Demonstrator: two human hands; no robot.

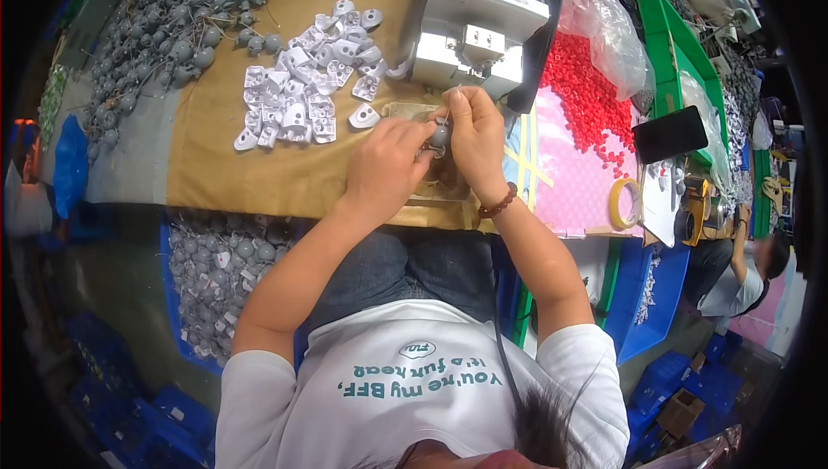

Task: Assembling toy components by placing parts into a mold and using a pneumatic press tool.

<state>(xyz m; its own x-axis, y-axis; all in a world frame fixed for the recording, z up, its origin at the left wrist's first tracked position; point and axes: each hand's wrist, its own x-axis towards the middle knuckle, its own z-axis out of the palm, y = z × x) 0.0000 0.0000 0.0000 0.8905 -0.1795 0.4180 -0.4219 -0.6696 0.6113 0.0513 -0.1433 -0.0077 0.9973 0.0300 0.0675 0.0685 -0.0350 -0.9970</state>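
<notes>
At the far left, a heap of grey round parts is spread over the bench top, and more of them are held in a blue bin below the bench edge. A brown sheet is laid across the bench, and a pile of white plastic pieces is scattered on it. At the middle, a small grey round part is pinched between both hands just in front of a white machine: the left hand is closed on it from below, the right hand from above. Further right, red caps are piled on a pink mat, beside a roll of tape, a dark phone and green trays. Another person is seated at the far right.
</notes>
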